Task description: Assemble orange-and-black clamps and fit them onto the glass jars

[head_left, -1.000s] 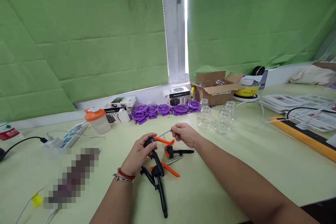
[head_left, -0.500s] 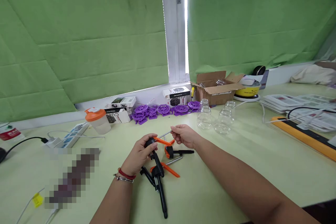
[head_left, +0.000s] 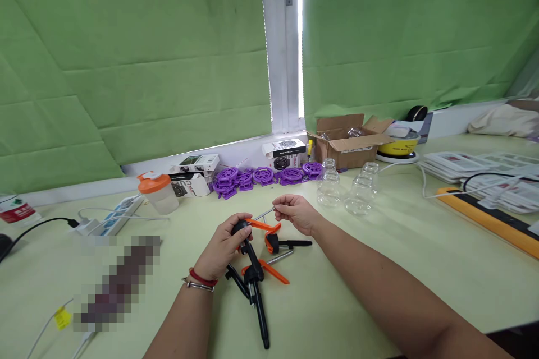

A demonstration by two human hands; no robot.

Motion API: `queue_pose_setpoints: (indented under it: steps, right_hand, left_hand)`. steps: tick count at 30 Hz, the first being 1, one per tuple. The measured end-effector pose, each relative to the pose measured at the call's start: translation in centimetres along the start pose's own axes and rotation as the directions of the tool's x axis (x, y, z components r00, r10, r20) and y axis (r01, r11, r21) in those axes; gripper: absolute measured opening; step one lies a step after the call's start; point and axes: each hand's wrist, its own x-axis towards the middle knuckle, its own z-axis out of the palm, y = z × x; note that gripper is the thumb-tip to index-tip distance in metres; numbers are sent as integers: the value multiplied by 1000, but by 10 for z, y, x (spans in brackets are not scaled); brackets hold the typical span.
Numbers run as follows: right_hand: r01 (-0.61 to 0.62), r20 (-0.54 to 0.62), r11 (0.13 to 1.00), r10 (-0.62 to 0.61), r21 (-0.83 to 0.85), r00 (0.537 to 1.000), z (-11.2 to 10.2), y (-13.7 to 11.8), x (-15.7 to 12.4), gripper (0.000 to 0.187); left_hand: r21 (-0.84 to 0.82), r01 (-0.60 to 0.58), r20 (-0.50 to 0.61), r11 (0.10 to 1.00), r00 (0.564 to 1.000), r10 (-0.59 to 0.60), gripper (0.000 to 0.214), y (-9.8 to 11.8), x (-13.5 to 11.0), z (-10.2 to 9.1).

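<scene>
My left hand (head_left: pixel 223 247) is closed around the black head of an orange-and-black bar clamp (head_left: pixel 252 258) that stands tilted on the pale green table (head_left: pixel 379 269). My right hand (head_left: pixel 295 212) pinches the end of the thin metal bar (head_left: pixel 264 214) that runs into the clamp's orange jaw. A second clamp part (head_left: pixel 281 244) with a black handle and another metal rod lies on the table just below my right hand.
Several purple plastic wheels (head_left: pixel 261 176) lie along the wall. Clear glass bottles (head_left: pixel 345 190) stand to the right, behind them an open cardboard box (head_left: pixel 349 140). An orange-lidded cup (head_left: pixel 156 193) and a power strip (head_left: pixel 109 221) sit at left. An orange-edged ruler (head_left: pixel 484 219) and papers lie far right.
</scene>
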Motion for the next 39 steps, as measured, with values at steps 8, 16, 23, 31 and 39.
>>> queue_pose_setpoints:
  steps: [8,16,23,31,39]
  right_hand:
    - [210,14,970,-210,-118,978,-2,-1,3,20]
    - [227,-55,749,-332,-622,942,-22,3,12,16]
    - [-63,-118,211,-259,-975,959,-39,20,27,25]
    - [-55,-90,151,-238,-987,967,-37,26,37,22]
    - [-10,-64,207,-256,-978,965,-39,24,33,22]
  left_hand:
    - [-131,40,-25,991,999,-44,44,3,0,4]
    - [-241,-28,-267,970,963,-39,37,-2,6,-10]
    - [325,230,-619,917,785,23,33,-36,20,-44]
    - [314,408,-538,857,821,-194,28,-61,27,-49]
    - [370,466,-505,804,827,-247,24,-58,25,-49]
